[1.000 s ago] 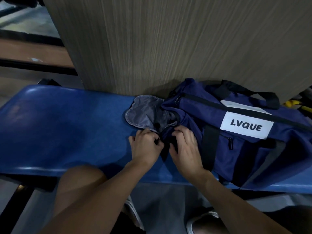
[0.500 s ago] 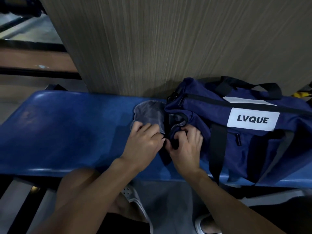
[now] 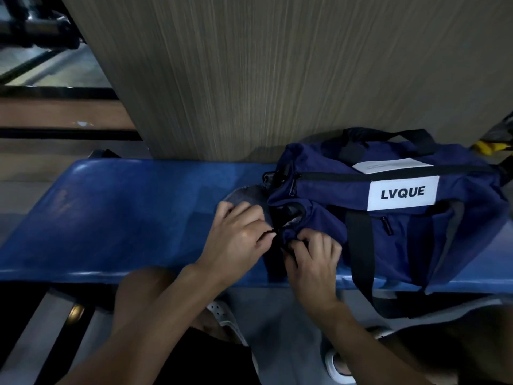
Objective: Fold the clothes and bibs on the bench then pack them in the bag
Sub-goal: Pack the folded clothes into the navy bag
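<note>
A navy duffel bag [image 3: 402,226] with a white LVQUE label lies on the blue bench [image 3: 125,218] at the right. Its left end pocket has a grey-lined flap [image 3: 249,194] that is nearly closed over the opening. My left hand [image 3: 236,237] pinches a small black zipper pull at the flap's lower edge. My right hand [image 3: 311,254] grips the navy fabric of the bag's end just beside it. No loose clothes or bibs show on the bench.
A wood-grain panel [image 3: 277,79] rises right behind the bench and bag. Black handle straps [image 3: 361,245] hang over the bench's front edge. My knees and white shoes [image 3: 227,315] are below. A yellow and black object [image 3: 488,145] sits at the far right.
The grey-lined flap, wide open a second ago, has been drawn mostly closed over the end pocket. Both hands stayed at the bag's left end, the left shifting onto the zipper pull.
</note>
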Available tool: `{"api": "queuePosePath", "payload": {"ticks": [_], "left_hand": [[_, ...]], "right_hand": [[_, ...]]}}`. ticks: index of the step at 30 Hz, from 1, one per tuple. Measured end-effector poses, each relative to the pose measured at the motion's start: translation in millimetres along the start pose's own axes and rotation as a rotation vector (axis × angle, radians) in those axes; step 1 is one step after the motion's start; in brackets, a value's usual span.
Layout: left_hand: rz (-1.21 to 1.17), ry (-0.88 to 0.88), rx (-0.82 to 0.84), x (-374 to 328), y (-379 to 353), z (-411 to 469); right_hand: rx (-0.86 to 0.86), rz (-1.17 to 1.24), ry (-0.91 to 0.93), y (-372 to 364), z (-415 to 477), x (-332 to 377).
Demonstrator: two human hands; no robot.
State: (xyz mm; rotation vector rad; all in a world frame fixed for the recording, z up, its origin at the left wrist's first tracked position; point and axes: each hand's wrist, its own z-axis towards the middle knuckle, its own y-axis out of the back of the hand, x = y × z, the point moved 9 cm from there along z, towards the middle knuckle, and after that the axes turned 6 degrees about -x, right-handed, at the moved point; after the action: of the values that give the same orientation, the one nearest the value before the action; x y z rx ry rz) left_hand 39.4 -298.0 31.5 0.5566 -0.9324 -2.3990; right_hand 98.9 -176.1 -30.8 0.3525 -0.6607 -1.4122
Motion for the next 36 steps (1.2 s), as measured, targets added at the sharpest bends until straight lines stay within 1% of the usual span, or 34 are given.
{"api": "queuePosePath", "payload": {"ticks": [3,6,8,14,16,18,21,23,24,26,29,31,33,36], "left_hand": [[-0.083,0.057,0.004,-5,3,4],[-0.074,0.006,0.040,-15,5,10],[-0.067,-0.002,0.045,-17,9,14],[-0.079,0.033,0.034,-21,13,10],[-0.114,0.097,-0.014,-13,24,15],[-0.164,0.178,-0.066,1,38,24],[-0.240,0.268,0.000,16,43,33],[-0.232,0.282,0.033,15,42,35],[-0.228,0.286,0.045,14,41,36],[-0.222,0.286,0.046,11,41,38],[-0.209,0.285,0.036,10,43,41],[-0.209,0.302,0.039,11,42,41],[-0.250,0.353,0.033,18,41,41],[-0.292,0.461,0.002,36,38,40]], "right_hand": [[-0.064,0.008,-0.147,14,4,6],[-0.126,0.069,-0.240,19,17,16],[-0.128,0.075,-0.270,19,25,13],[-0.078,0.017,-0.148,20,2,9],[-0.023,0.010,-0.155,17,-13,0],[0.005,0.021,-0.209,18,-21,-6],[-0.065,0.093,-0.223,33,-3,13],[-0.138,0.129,-0.223,45,23,29],[-0.146,0.122,-0.250,47,36,31],[-0.133,0.090,-0.283,45,53,29],[-0.101,0.068,-0.222,38,64,28],[-0.118,0.078,-0.174,40,64,30],[-0.124,0.105,-0.160,43,62,30],[-0.090,0.138,-0.159,42,58,28]]}}
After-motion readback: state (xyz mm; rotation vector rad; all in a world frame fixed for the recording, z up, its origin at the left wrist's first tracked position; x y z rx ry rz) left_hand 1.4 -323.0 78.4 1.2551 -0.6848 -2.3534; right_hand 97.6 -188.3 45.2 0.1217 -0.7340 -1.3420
